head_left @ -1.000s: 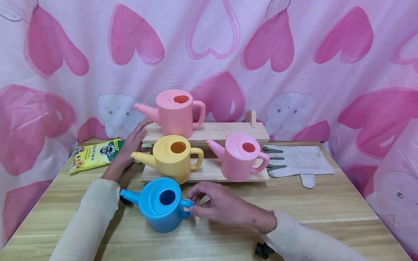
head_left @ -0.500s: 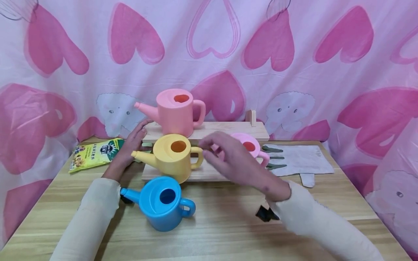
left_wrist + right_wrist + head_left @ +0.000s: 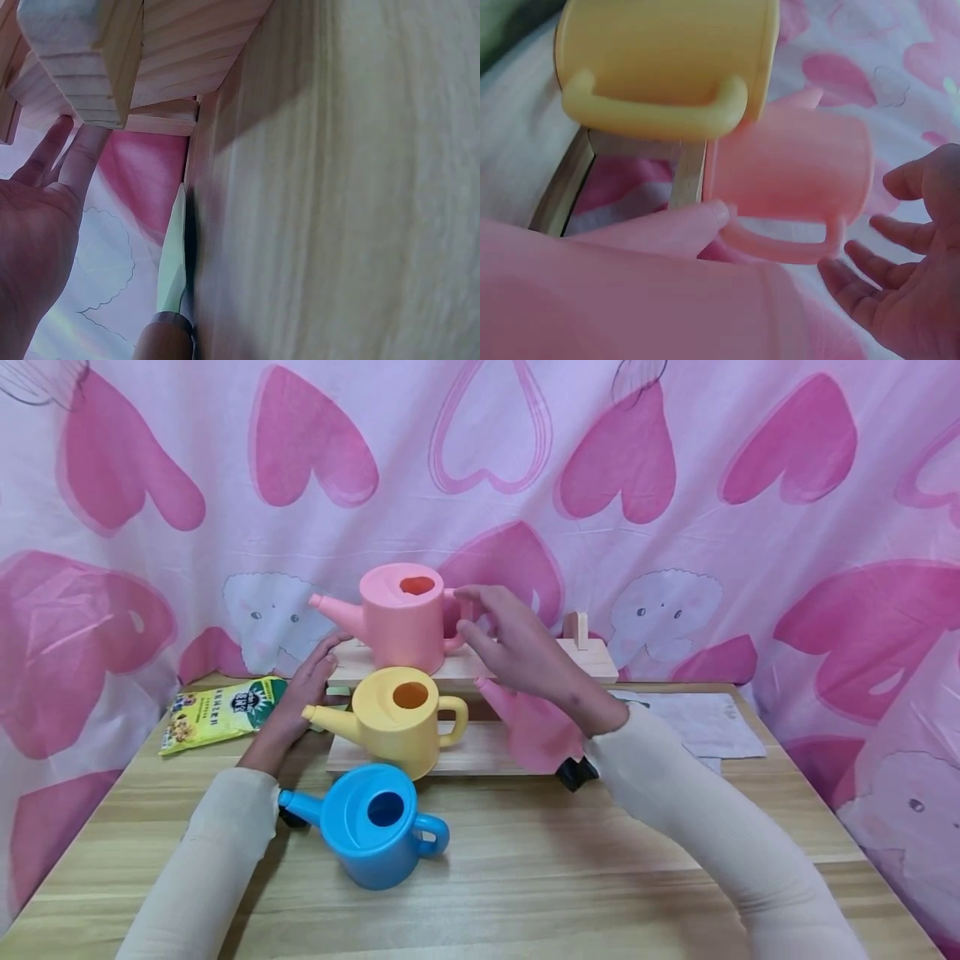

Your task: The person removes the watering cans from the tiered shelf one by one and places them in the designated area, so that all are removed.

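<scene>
My right hand (image 3: 517, 639) is at the handle of the salmon-pink watering can (image 3: 405, 631) on the upper board of a wooden two-tier shelf (image 3: 592, 665). In the right wrist view its fingers (image 3: 851, 292) are spread and loosely bent beside that handle, not closed round it. My left hand (image 3: 303, 689) rests against the shelf's left end, fingers extended behind the wood in the left wrist view. On the lower board stand a yellow watering can (image 3: 397, 731) and a pink watering can (image 3: 536, 735), the latter partly hidden by my right arm. A blue watering can (image 3: 375, 852) stands in front.
A yellow-green packet (image 3: 221, 714) lies left of the shelf. A pale glove (image 3: 712, 722) lies to the right, partly covered by my sleeve. The left wrist view shows a tool with a pale blade (image 3: 172, 259) and brown handle. A heart-patterned curtain (image 3: 480, 443) hangs behind the table.
My right hand has left the blue watering can's handle, passed the yellow one's handle and moved up to the salmon-pink one's. The left hand and the watering cans have stayed put.
</scene>
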`<move>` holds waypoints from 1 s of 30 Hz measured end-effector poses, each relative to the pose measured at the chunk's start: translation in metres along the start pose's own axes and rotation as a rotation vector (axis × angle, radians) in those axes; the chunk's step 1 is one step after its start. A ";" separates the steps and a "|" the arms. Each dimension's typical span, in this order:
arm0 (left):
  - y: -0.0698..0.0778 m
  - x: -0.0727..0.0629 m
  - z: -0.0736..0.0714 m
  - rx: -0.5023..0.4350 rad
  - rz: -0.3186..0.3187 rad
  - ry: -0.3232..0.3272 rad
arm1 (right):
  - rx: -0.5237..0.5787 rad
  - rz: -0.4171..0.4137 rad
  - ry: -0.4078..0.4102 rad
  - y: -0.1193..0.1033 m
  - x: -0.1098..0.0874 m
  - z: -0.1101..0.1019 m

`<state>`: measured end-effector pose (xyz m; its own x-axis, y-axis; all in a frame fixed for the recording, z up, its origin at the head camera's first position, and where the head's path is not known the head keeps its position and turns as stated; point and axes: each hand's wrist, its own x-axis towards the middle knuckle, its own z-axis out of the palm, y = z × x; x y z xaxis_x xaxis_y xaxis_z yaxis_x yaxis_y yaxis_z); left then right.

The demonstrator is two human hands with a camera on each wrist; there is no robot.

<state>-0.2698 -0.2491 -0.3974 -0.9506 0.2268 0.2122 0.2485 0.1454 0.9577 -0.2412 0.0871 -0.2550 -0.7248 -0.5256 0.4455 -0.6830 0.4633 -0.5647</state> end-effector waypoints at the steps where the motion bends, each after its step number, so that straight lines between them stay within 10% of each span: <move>1: 0.000 0.000 0.000 0.001 0.002 0.001 | -0.013 0.013 0.003 0.002 0.004 0.000; 30: 0.001 0.000 0.001 -0.019 -0.008 0.006 | 0.006 0.195 0.002 0.015 0.038 0.013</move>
<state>-0.2693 -0.2484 -0.3966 -0.9536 0.2202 0.2054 0.2371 0.1288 0.9629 -0.2779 0.0645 -0.2555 -0.8438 -0.4247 0.3282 -0.5287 0.5523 -0.6446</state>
